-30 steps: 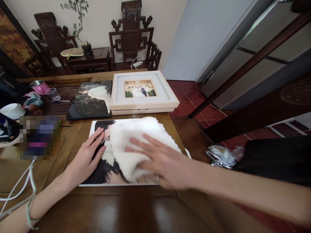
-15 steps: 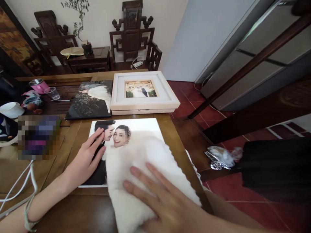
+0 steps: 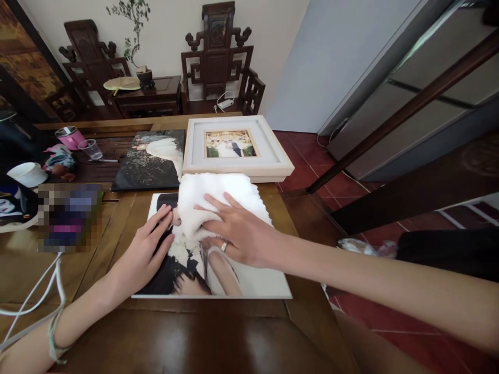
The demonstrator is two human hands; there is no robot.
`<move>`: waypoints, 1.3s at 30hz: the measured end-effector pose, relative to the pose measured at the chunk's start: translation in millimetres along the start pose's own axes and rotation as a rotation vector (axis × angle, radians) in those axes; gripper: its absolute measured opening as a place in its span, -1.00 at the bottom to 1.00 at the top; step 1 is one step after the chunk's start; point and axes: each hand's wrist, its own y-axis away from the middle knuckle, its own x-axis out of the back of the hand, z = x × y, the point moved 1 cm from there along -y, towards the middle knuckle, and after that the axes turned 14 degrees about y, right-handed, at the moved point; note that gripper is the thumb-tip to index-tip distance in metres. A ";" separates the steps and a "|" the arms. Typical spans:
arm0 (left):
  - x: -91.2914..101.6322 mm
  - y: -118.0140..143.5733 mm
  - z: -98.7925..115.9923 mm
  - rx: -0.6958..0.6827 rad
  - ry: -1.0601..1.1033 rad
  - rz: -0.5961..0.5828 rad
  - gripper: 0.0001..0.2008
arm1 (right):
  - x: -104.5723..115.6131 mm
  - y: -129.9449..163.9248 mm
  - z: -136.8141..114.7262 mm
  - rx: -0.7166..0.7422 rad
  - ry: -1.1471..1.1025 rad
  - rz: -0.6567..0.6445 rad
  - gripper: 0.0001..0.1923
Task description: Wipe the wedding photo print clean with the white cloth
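Large unframed photo print (image 3: 249,280): lies flat on the wooden table (image 3: 195,337), lower centre of the frame.
White towel (image 3: 210,195): bunched over the upper middle of the print, its far edge touching the framed photo.
Right hand (image 3: 234,234): centre of frame, palm down, fingers spread and pressing flat on the towel; ring on one finger.
Left hand (image 3: 142,257): lower left of centre, fingers together and extended, flat on the left edge of the print, nothing clasped.
White framed photo (image 3: 237,148): upper centre, flat on the table.
Dark photo print (image 3: 150,161): just left of the framed photo.
Pink cup (image 3: 70,137), clear plastic cup (image 3: 92,149), white cup (image 3: 28,174): upper left.
Carved wooden chairs (image 3: 218,57): top of frame.
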 end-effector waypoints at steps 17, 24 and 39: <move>-0.1 1.8 0.4 0.039 -0.004 -0.013 -0.48 | -4.4 45.0 -30.9 0.060 0.040 0.080 -0.73; 0.1 0.8 0.7 0.028 0.008 -0.008 -0.51 | 2.1 -5.8 3.3 -0.026 0.165 -0.080 -0.69; 1.1 0.2 0.0 0.006 0.046 -0.017 -0.52 | -5.7 62.4 -58.8 0.188 0.025 0.164 -0.83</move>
